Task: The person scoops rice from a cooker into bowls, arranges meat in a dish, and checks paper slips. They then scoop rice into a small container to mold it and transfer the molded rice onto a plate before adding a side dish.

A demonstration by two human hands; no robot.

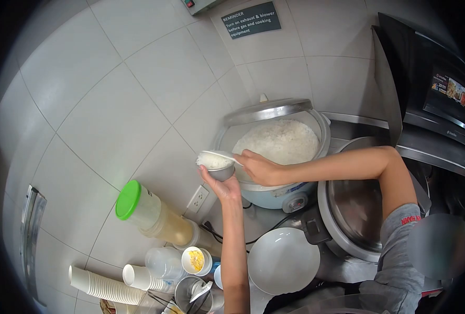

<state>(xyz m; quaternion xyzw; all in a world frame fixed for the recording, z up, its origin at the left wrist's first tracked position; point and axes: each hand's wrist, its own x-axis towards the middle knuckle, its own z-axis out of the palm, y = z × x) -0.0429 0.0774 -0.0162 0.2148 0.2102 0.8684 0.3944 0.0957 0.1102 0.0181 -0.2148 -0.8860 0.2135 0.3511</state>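
My left hand [223, 187] is wrapped round a small metal bowl [223, 174] from below. White rice [209, 161] fills the bowl to its top. In my right hand [258, 166] is a white rice paddle [226, 155], gripped by its handle, with its flat blade lying over the rice. Behind both hands stands a light blue rice cooker [268, 199], full of cooked rice [279, 138]. Its metal lid [269, 111] is tipped up at the back. A large white plate [284, 260] lies on the counter below my right forearm.
A second large pot with a metal lid [354, 209] stands under my right arm. Left of my left forearm are a green-lidded container [129, 200], stacked paper cups [107, 285], a cup with yellow bits [196, 260] and a metal container of utensils [193, 298]. A black appliance [431, 78] is at right.
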